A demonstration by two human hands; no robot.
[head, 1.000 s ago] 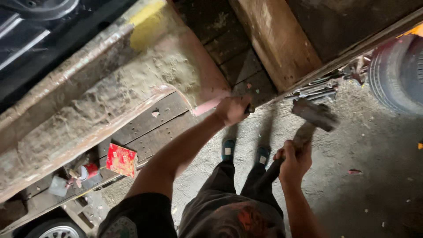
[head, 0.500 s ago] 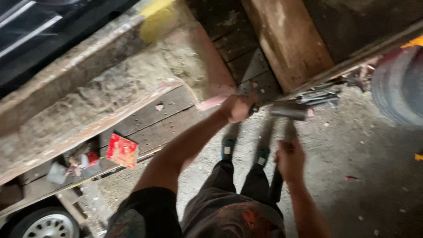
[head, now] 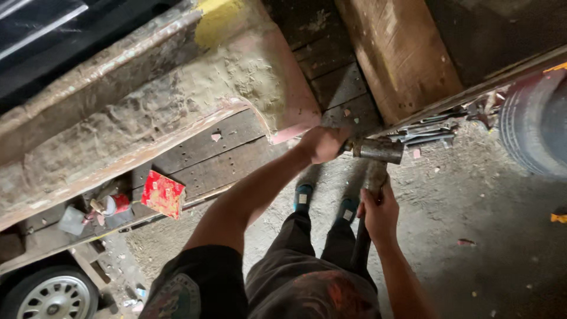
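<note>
View down from head. Left hand (head: 322,143) clenched around short tool, likely chisel (head: 348,146), held level at edge of pink curved metal panel (head: 260,77). Right hand (head: 379,214) grasping long dark handle of hammer (head: 375,152); hammer head meets chisel's free end. Panel rests on dark wooden planks (head: 207,156) of cart bed. Red packet (head: 162,194) and small red-and-white can (head: 117,204) lie on planks, well apart from hands. Spanners (head: 428,131) lie just beyond hammer. Tyre (head: 534,127) at right. Dusty concrete floor (head: 472,201) below.
</note>
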